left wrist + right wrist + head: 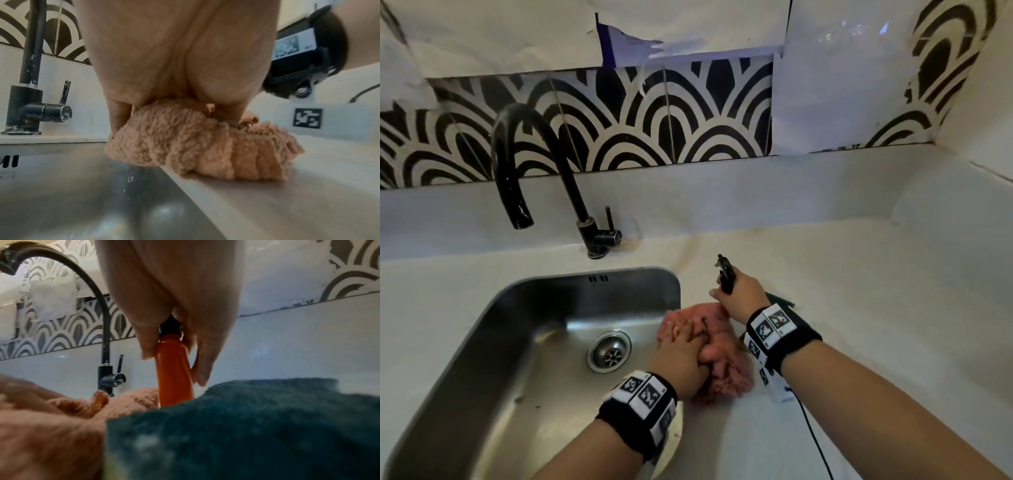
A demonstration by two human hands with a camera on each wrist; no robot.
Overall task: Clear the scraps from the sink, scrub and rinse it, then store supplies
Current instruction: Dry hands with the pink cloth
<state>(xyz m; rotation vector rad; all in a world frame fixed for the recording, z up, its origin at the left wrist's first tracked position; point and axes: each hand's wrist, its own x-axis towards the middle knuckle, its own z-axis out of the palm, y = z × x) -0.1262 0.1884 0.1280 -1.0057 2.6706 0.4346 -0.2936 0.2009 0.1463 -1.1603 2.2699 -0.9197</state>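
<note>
Nearest me, my left hand (pixel 681 356) sits on the pink cloth (pixel 717 349), fingers (pixel 118 116) curled into the fluffy bundle and gripping it where it lies on the counter (pixel 859 308), right at the sink's right edge, one end hanging a little over the rim. The steel sink (pixel 493 342) opens to the left of the cloth, with its round drain (pixel 608 350) in the basin floor and a few small specks near the front. Just beyond the cloth, my right hand (pixel 739 294) is wrapped around the neck of an orange spray bottle (pixel 174 374), fingers (pixel 148 344) closed below its black trigger head (pixel 724 274); the bottle stands upright, though I cannot tell whether its base touches the counter. A dark green sponge (pixel 246 426) lies on the counter under my right wrist, beside the cloth. Farther back, the black tap (pixel 527 164) rises from the counter behind the sink's rear edge, its spout arching over the basin, in front of the patterned tile wall (pixel 637 113).
</note>
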